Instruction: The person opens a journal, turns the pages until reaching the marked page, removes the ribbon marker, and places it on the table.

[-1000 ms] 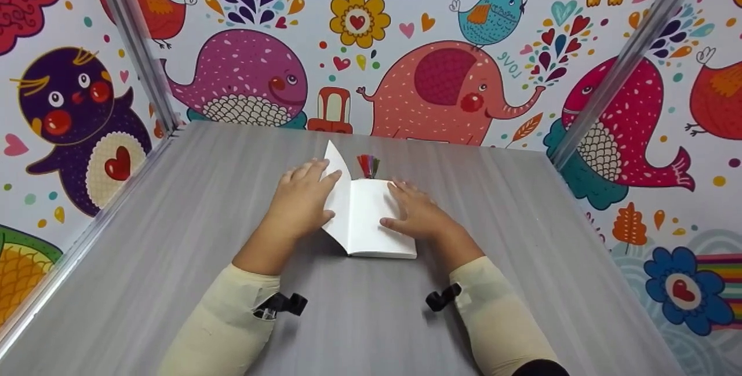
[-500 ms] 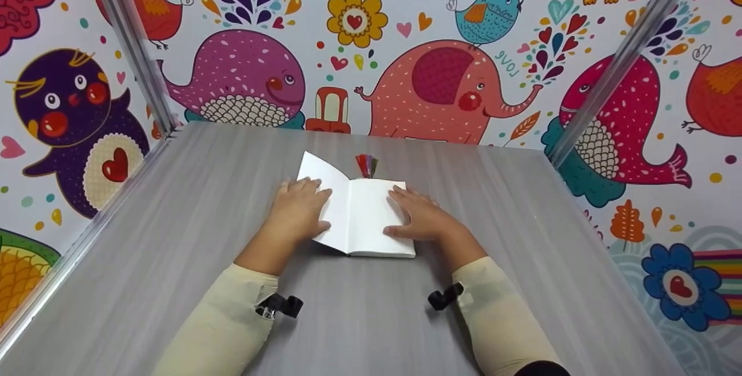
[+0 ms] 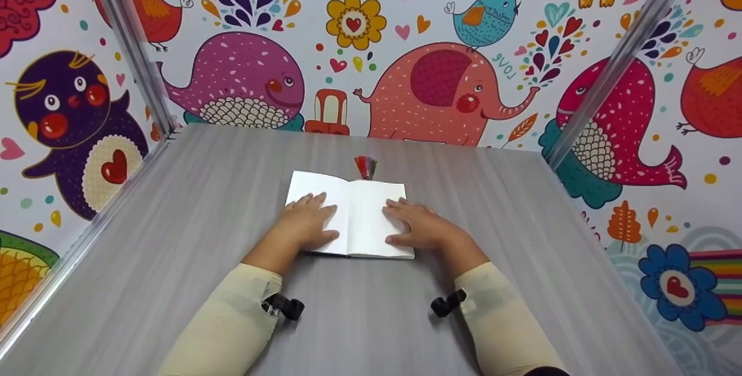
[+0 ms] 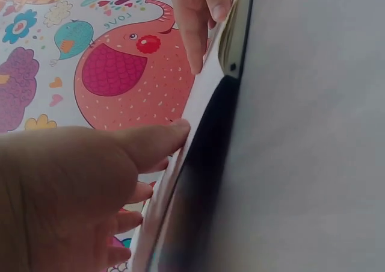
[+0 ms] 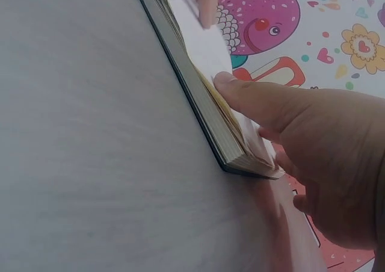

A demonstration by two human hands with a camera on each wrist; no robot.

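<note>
The open notebook [image 3: 368,214] lies on the desk [image 3: 174,237], its fold [image 3: 348,219] between my two hands. At the left, my left hand [image 3: 304,225] rests on the left page [image 3: 324,182], fingers straight and slightly apart, clasping nothing, the left thumb [image 4: 153,142] set off toward the fold. In the left wrist view a dark band [image 4: 219,121] runs beneath this page; whether cover or shadow, I cannot tell. Because this side looks the thinner, I judge that it wants the steadier pressure: palm low, weight spread, so that the leaf neither springs up nor creases. At the centre, the fold is best flattened gradually, without forcing the spine. Beyond the top edge, near the fold, a coloured tassel [image 3: 365,166] lies apart from both hands and is best left so. At the right, my right hand [image 3: 426,225] rests on the right page [image 3: 374,219], fingers extended and apart, the right thumb [image 5: 255,100] on the paper. The right wrist view shows a thick page block [image 5: 204,106] below; here light, even contact should suffice, with no sideways drag that might rumple the leaves.
</note>
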